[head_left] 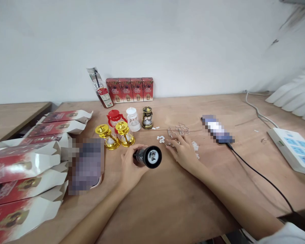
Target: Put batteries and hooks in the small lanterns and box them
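My left hand (132, 166) is wrapped round a small black lantern (140, 156), which lies tilted with its round open base facing me. Inside the base, a white disc with metal contacts shows. Over the table to the right, my right hand (184, 152) reaches with its fingers apart, fingertips down among tiny silvery pieces (167, 144). Thin bent metal wires (178, 129) lie just beyond those fingers. Small white tabs (160, 139) are scattered to their left. Behind my left hand stand two gold lanterns (111, 140), a red lantern (114, 116), a white lantern (134, 119) and a bronze-black lantern (147, 118).
Red-and-white cartons (22, 162) with raised flaps are piled at left, beside a blurred phone (87, 166). Several red boxes (137, 89) and a leaning bottle (104, 95) stand by the wall. At right are a cabled phone (216, 129) and a power strip (292, 149).
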Tool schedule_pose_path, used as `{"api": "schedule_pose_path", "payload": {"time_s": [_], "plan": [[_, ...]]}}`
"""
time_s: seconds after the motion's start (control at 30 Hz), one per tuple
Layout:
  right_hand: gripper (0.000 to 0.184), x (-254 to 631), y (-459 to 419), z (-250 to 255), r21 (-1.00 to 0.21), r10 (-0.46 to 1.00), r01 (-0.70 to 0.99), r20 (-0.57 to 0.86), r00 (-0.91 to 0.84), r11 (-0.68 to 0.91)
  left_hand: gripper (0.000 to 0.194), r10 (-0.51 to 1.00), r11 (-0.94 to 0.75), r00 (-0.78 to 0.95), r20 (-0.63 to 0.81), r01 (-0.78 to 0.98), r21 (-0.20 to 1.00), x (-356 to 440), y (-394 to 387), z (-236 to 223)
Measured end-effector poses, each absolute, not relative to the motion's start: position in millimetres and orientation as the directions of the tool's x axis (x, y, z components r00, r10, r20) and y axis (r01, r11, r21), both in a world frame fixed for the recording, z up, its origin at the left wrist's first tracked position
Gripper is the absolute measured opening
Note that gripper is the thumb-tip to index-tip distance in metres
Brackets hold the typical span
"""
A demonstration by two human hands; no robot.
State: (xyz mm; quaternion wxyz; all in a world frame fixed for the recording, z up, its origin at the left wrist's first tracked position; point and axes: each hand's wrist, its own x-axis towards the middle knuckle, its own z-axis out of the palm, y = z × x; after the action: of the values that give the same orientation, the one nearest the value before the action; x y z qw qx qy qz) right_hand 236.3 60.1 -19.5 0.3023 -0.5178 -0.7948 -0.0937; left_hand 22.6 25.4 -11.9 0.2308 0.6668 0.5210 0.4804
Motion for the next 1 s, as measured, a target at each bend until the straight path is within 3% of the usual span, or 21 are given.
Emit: {"api": "schedule_pose_path", "payload": {"time_s": [0.1, 0.23, 0.33, 0.47, 0.57, 0.73, 1.0], "plan": [[0.011, 235, 60, -23, -0.102, 0.785, 0.897, 0.533, -0.317, 0.431, 0.045, 0.914, -0.37, 0.042, 0.403, 0.493, 0.787, 23, 25, -10], [0.01, 233, 59, -22, -0.151, 0.798, 0.88, 0.51, -0.321, 0.45, 0.046, 0.915, -0.365, 0.03, 0.403, 0.488, 0.793, 23, 26, -12], [0.009, 231, 55, -18, -0.28, 0.792, 0.822, 0.535, -0.294, 0.495, 0.046, 0.917, -0.356, 0.019, 0.399, 0.494, 0.794, 23, 26, -13], [0.007, 221, 40, -2, -0.551, 0.747, 0.618, 0.659, -0.091, 0.561, 0.045, 0.919, -0.343, 0.022, 0.393, 0.534, 0.773, 24, 25, -11], [0.008, 213, 26, 9, -0.625, 0.727, 0.499, 0.687, -0.015, 0.6, 0.045, 0.923, -0.333, 0.05, 0.381, 0.601, 0.727, 25, 24, -10], [0.005, 206, 17, 11, -0.542, 0.652, 0.47, 0.752, -0.098, 0.696, 0.045, 0.913, -0.365, 0.103, 0.394, 0.638, 0.678, 24, 21, -11], [0.005, 206, 15, 10, -0.263, 0.491, 0.639, 0.847, -0.206, 0.723, 0.045, 0.902, -0.39, 0.128, 0.412, 0.651, 0.651, 24, 21, -11]]}}
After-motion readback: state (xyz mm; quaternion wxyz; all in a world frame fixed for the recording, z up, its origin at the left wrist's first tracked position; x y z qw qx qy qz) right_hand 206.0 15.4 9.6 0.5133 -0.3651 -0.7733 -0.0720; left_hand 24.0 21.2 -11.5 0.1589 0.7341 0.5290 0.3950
